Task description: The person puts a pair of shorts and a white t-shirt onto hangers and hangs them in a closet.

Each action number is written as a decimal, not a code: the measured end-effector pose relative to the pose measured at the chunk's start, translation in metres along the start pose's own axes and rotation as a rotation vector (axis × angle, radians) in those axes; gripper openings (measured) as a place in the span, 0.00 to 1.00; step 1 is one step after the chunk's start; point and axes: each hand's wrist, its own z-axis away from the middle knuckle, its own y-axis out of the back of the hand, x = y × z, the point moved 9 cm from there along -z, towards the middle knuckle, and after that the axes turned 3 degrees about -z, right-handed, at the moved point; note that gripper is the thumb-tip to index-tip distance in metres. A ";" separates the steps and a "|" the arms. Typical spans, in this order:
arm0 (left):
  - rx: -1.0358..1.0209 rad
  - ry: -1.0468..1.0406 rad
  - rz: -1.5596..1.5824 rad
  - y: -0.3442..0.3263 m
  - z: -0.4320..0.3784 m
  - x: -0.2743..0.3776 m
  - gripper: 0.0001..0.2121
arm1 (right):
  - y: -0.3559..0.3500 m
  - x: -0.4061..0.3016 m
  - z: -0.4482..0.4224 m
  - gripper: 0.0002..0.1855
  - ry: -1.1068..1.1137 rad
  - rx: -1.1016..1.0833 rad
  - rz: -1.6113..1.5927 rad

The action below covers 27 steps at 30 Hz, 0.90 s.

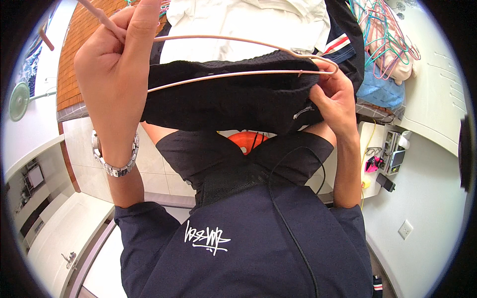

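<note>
My left hand [115,70], with a metal-banded wristwatch [117,169] below it, grips a pale pink wire hanger [261,72] close to its hook. A black garment [223,102] with a gathered, stretchy-looking edge hangs across the space above my lap. Its right end is pinched in my right hand [337,102], whose fingers also lie behind the rounded end of the hanger. The hanger's lower bar runs across the garment's opening; whether it lies inside is hard to tell. The garment's left end is hidden behind my left hand.
White clothing [242,22] lies on the bed ahead, over a brown woven mat [74,70]. Several coloured hangers [387,37] are piled at the far right above a blue cloth [380,87]. A small shelf [372,141] holds glasses and other items. A black cable [294,238] runs down my shirt.
</note>
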 end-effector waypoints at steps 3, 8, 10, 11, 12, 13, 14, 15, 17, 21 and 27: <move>-0.034 -0.037 0.017 0.001 0.000 0.006 0.18 | 0.001 -0.007 -0.001 0.13 0.104 0.007 0.167; -0.136 -0.056 0.155 0.000 -0.002 0.016 0.17 | 0.004 -0.005 -0.004 0.12 0.123 -0.001 -0.059; -0.135 -0.026 0.189 0.002 -0.003 0.019 0.16 | 0.008 0.006 0.003 0.10 0.039 0.025 -0.190; -0.135 -0.011 0.206 0.002 -0.004 0.020 0.16 | 0.008 0.008 0.004 0.12 0.080 -0.021 -0.235; -0.122 -0.017 0.181 0.005 -0.004 0.018 0.16 | 0.009 0.008 0.007 0.12 0.069 -0.031 -0.270; -0.109 -0.024 0.157 0.008 -0.006 0.015 0.15 | 0.008 0.006 0.011 0.13 0.058 -0.041 -0.304; -0.097 -0.031 0.133 0.012 -0.007 0.012 0.15 | 0.005 0.000 0.014 0.14 0.067 -0.055 -0.351; -0.108 -0.026 0.148 0.014 -0.007 0.009 0.15 | -0.001 -0.008 0.014 0.14 0.076 -0.071 -0.399; -0.130 -0.015 0.180 0.016 -0.007 0.003 0.15 | -0.004 -0.016 0.016 0.16 0.053 -0.075 -0.358; -0.056 -0.111 -0.038 0.030 -0.008 0.003 0.15 | 0.004 -0.027 0.020 0.19 0.017 -0.119 0.066; 0.081 -0.189 -0.118 0.052 -0.009 0.019 0.13 | -0.014 -0.061 0.017 0.15 0.165 -0.239 0.481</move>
